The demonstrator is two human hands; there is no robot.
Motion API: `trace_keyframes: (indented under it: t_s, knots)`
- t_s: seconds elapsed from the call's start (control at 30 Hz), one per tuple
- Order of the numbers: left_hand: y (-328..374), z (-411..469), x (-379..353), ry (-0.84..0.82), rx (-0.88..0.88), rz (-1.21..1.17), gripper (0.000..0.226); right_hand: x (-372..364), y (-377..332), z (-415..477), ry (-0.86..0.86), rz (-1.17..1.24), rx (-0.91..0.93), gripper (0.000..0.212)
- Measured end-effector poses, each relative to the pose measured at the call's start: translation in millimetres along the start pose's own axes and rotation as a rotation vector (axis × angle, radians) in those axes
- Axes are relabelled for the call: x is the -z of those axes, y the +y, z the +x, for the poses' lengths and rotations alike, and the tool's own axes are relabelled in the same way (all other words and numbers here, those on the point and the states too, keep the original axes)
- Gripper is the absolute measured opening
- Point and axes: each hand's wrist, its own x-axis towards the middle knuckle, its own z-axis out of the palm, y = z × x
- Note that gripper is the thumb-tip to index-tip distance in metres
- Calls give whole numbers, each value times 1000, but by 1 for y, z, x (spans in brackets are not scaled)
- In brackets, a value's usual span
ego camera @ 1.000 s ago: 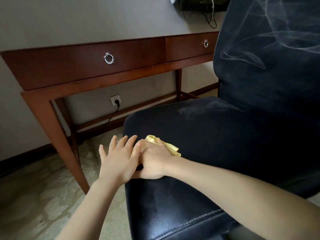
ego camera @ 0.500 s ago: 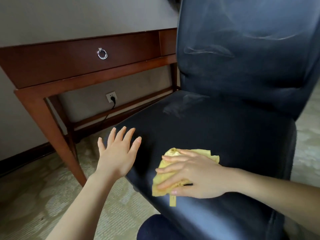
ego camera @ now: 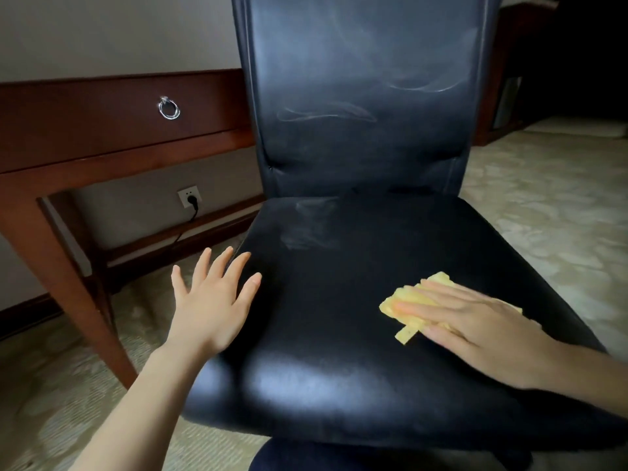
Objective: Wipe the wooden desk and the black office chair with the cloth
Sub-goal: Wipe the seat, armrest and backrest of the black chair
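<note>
The right hand [ego camera: 475, 329] has its fingers straight and close together, pressing flat on the yellow cloth [ego camera: 406, 309], which lies under them near the right edge of the black chair [ego camera: 356, 300] seat, with a bit of cloth sticking out past the fingertips. The left hand [ego camera: 212, 307] has its fingers spread wide over the seat's left edge and holds nothing. The wooden desk [ego camera: 85, 130] stands behind the chair, on the left.

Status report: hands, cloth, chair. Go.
Right hand flat, pressing yellow cloth onto chair seat. Left hand open at seat's left edge. Nothing in the way.
</note>
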Motion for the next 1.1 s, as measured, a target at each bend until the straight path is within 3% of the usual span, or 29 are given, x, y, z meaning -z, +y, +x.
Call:
trace_keyframes:
  t_s: [0.03,0.13,0.37,0.53,0.63,0.8,1.0,1.1]
  knots:
    - [-1,-1,-2,2,-13,5,55,10,-7,7,57,-25,36,46]
    - [-5,-5,-7,26,-66,-11,54,28,-4,51,110,-60,-108,42]
    - [-13,-17,-15,40,-136,-197,71,20,26,131,-5,-121,-217,44]
    - [-1,-36,-27,13,-149,-384,43,11,33,194,-44,-131,-451,48]
    - [10,-47,-32,38,-149,-386,51,0,25,229,-60,-96,-566,53]
    - [30,-66,-35,51,-97,-383,59,-6,-1,261,-97,-76,-516,51]
    - [67,-86,-38,77,-64,-430,61,-17,-48,265,-106,-185,-253,49]
    - [86,-100,-44,104,-127,-470,62,-22,-63,247,-126,-188,-134,50]
